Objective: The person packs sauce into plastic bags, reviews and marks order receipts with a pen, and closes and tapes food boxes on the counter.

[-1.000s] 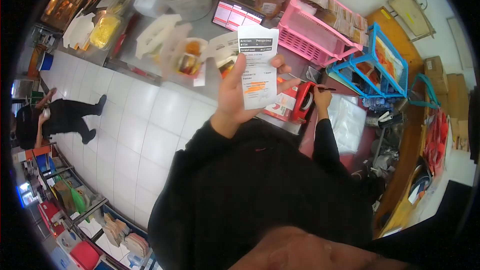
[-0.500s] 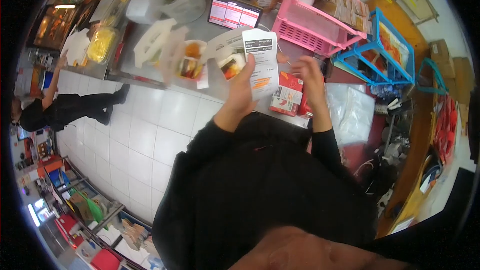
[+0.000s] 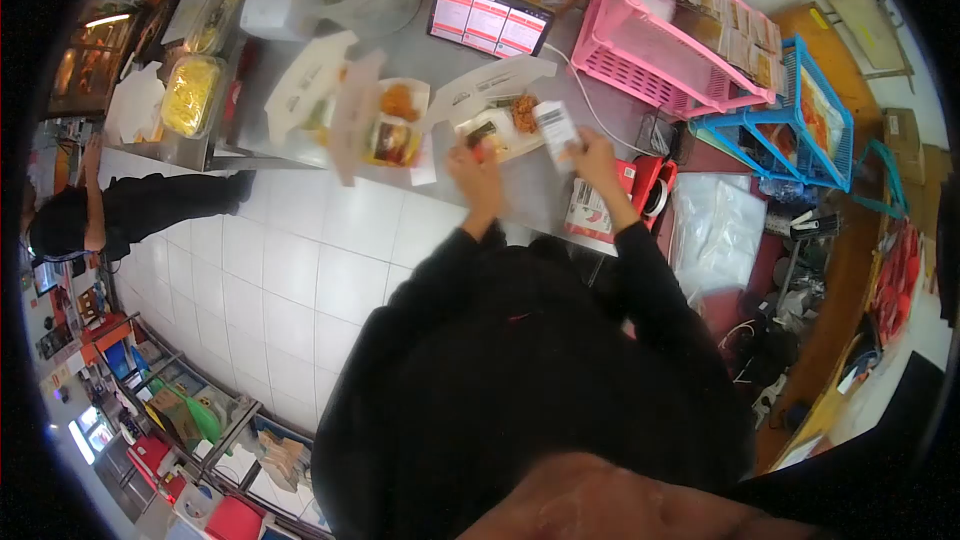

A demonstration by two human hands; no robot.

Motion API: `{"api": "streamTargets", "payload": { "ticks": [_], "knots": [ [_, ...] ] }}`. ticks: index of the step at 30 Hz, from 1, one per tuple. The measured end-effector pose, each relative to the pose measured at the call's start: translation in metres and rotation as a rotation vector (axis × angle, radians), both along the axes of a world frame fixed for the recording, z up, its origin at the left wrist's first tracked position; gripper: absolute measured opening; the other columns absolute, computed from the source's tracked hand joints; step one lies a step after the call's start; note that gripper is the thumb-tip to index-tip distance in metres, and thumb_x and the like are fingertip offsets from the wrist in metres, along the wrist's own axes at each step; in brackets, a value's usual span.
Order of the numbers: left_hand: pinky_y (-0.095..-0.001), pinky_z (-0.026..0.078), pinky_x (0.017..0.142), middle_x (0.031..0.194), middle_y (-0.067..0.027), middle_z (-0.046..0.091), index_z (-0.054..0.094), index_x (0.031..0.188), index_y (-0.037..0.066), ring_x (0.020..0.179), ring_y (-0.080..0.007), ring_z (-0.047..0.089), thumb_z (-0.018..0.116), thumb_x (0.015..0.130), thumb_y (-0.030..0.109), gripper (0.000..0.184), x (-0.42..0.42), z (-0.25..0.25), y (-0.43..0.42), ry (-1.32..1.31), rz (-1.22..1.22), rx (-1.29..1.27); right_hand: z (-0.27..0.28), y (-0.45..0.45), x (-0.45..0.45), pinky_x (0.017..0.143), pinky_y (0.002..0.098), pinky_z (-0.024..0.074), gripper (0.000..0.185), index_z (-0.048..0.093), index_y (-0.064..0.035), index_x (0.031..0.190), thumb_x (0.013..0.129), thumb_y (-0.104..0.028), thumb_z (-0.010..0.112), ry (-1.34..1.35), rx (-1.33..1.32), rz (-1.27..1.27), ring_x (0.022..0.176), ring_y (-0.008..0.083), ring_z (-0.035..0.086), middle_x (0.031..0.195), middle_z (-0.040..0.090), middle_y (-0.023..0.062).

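Showing black print too small to read on the paper receipt (image 3: 554, 132). Pinching it between the right fingers (image 3: 577, 152), nearly closed, beside fried chicken (image 3: 524, 114) in an open takeaway box (image 3: 522, 146). Curling the left fingers (image 3: 463, 159) at the near edge, too blurred to tell any grip. Displaying red-and-white columns on the tablet (image 3: 489, 18).

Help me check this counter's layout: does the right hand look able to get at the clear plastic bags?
Probably yes: the clear plastic bags lie uncovered, just past the red device. The right hand holds a paper slip, though, so it may need to free its fingers first.
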State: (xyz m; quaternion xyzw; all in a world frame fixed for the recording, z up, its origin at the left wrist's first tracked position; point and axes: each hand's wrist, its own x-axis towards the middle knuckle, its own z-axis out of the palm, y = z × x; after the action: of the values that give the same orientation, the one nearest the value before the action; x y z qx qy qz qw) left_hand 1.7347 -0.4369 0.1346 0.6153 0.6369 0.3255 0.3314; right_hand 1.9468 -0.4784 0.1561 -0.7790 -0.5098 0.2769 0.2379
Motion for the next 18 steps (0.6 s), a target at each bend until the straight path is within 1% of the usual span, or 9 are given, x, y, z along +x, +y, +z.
{"api": "streamTargets", "payload": {
  "ticks": [1, 4, 5, 7, 8, 9, 11, 14, 18],
  "knots": [
    [-0.0451, 0.035, 0.099, 0.121, -0.0278, 0.046, 0.036, 0.138, -0.003, 0.111, -0.0409, 0.046, 0.053, 0.092, 0.029, 0.059, -0.011, -0.003, 0.011, 0.096, 0.110, -0.097, -0.026, 0.009, 0.021, 0.077, 0.0374, 0.0496, 0.044, 0.057, -0.0011, 0.118, 0.080, -0.020, 0.066, -0.115, 0.046, -0.040, 0.078, 0.0338, 0.063, 0.089, 0.068, 0.0130],
    [-0.0471, 0.038, 0.096, 0.129, -0.0308, 0.046, 0.030, 0.142, -0.003, 0.114, -0.0426, 0.049, 0.056, 0.088, 0.026, 0.066, -0.039, -0.053, 0.026, -0.012, -0.120, -0.310, -0.037, 0.029, 0.034, 0.074, 0.0399, 0.0512, 0.040, 0.060, -0.0054, 0.115, 0.079, -0.022, 0.066, -0.574, 0.232, -0.084, 0.076, 0.0371, 0.063, 0.089, 0.067, 0.0156],
    [-0.0475, 0.042, 0.089, 0.116, -0.0299, 0.052, 0.030, 0.141, -0.002, 0.102, -0.0423, 0.054, 0.057, 0.087, 0.026, 0.066, -0.043, -0.066, 0.026, 0.025, -0.152, -0.248, -0.034, 0.035, 0.031, 0.073, 0.0407, 0.0517, 0.039, 0.061, -0.0069, 0.114, 0.079, -0.022, 0.066, -0.743, 0.312, -0.084, 0.076, 0.0368, 0.064, 0.088, 0.067, 0.0156],
    [-0.0484, 0.049, 0.076, 0.090, -0.0283, 0.064, 0.032, 0.140, -0.002, 0.079, -0.0417, 0.064, 0.057, 0.087, 0.026, 0.065, -0.050, -0.089, 0.027, 0.096, -0.213, -0.113, -0.029, 0.047, 0.018, 0.070, 0.0405, 0.0521, 0.036, 0.063, -0.0087, 0.112, 0.081, -0.026, 0.066, -0.693, 0.346, -0.021, 0.074, 0.0344, 0.064, 0.086, 0.067, 0.0141],
    [-0.0471, 0.050, 0.072, 0.087, -0.0263, 0.065, 0.030, 0.140, -0.001, 0.075, -0.0398, 0.064, 0.058, 0.087, 0.024, 0.065, -0.056, -0.103, 0.023, 0.083, -0.217, 0.017, -0.033, 0.051, 0.017, 0.068, 0.0404, 0.0523, 0.035, 0.063, -0.0096, 0.111, 0.081, -0.028, 0.066, -0.670, 0.361, 0.011, 0.073, 0.0332, 0.065, 0.085, 0.067, 0.0134],
    [-0.0457, 0.051, 0.069, 0.084, -0.0243, 0.065, 0.029, 0.141, -0.001, 0.072, -0.0380, 0.065, 0.058, 0.086, 0.022, 0.066, -0.064, -0.116, 0.015, 0.071, -0.221, 0.144, -0.039, 0.052, 0.011, 0.066, 0.0390, 0.0520, 0.034, 0.064, -0.0098, 0.110, 0.082, -0.029, 0.066, -0.410, 0.300, 0.041, 0.071, 0.0302, 0.064, 0.082, 0.066, 0.0110],
    [-0.0418, 0.052, 0.062, 0.079, -0.0205, 0.065, 0.028, 0.142, 0.000, 0.065, -0.0328, 0.066, 0.058, 0.085, 0.017, 0.066, -0.081, -0.110, -0.007, -0.027, -0.236, 0.094, -0.074, 0.047, 0.005, 0.060, 0.0364, 0.0516, 0.033, 0.064, -0.0102, 0.108, 0.084, -0.033, 0.067, 0.112, 0.164, 0.093, 0.067, 0.0244, 0.064, 0.077, 0.065, 0.0061],
    [-0.0288, 0.050, 0.047, 0.071, -0.0114, 0.062, 0.031, 0.139, -0.002, 0.055, -0.0178, 0.064, 0.065, 0.082, 0.010, 0.067, -0.110, -0.050, -0.036, -0.226, -0.241, -0.312, -0.077, 0.035, -0.021, 0.065, 0.0290, 0.0525, 0.037, 0.062, -0.0128, 0.115, 0.087, -0.036, 0.066, 0.812, -0.450, -0.103, 0.076, 0.0143, 0.065, 0.085, 0.066, 0.0024],
    [-0.0297, 0.050, 0.050, 0.072, -0.0106, 0.062, 0.032, 0.138, -0.003, 0.056, -0.0197, 0.063, 0.072, 0.081, 0.018, 0.073, -0.126, -0.051, -0.053, -0.419, -0.207, -0.452, -0.101, 0.019, -0.041, 0.059, 0.0280, 0.0526, 0.030, 0.063, -0.0134, 0.109, 0.088, -0.035, 0.064, 0.689, -0.418, -0.198, 0.070, 0.0125, 0.064, 0.086, 0.065, 0.0018]
  ]
}}
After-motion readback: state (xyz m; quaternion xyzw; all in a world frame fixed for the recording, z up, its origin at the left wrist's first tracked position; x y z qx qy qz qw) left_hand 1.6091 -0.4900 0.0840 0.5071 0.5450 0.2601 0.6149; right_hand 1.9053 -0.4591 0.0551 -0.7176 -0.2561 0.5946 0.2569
